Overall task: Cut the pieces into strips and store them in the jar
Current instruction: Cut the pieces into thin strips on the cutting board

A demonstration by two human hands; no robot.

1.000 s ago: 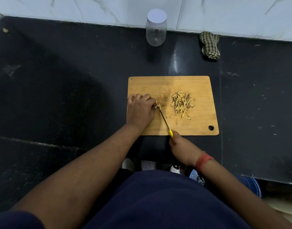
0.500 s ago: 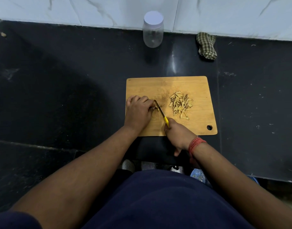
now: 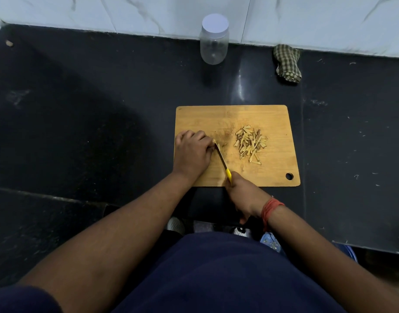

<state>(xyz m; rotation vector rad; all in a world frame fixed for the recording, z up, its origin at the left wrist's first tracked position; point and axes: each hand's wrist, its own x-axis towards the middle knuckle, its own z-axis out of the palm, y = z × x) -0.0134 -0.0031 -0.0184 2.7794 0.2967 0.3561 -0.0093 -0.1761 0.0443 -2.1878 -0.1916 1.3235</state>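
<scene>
1. A rectangular wooden cutting board [image 3: 237, 118] with a round hole in its corner at 4 o'clock lies flat on the black stone tabletop [image 3: 92, 114] in front of me.
2. My left hand [image 3: 193, 152] rests on the board's 9 o'clock side, fingers curled down and pinning a small pale piece [image 3: 217, 145] against the wood; only a sliver of it shows past my fingertips.
3. My right hand [image 3: 243, 195] is at the board's 6 o'clock edge, closed around the yellow handle of a small knife [image 3: 222, 160].
4. The dark blade runs from that handle toward 11 o'clock, and its tip meets the piece right beside my left fingertips.
5. A loose heap of thin tan strips [image 3: 250, 143] lies on the board at 3 o'clock from my left hand, apart from the blade.
6. A clear plastic jar with a white lid [image 3: 214, 39] stands upright at 12 o'clock, well beyond the board, against the white marble wall [image 3: 329, 19]; the lid is on.
7. A crumpled green checked cloth [image 3: 287, 63] sits at 1 o'clock, near the wall.
8. A red thread band [image 3: 269, 210] circles my right wrist.
</scene>
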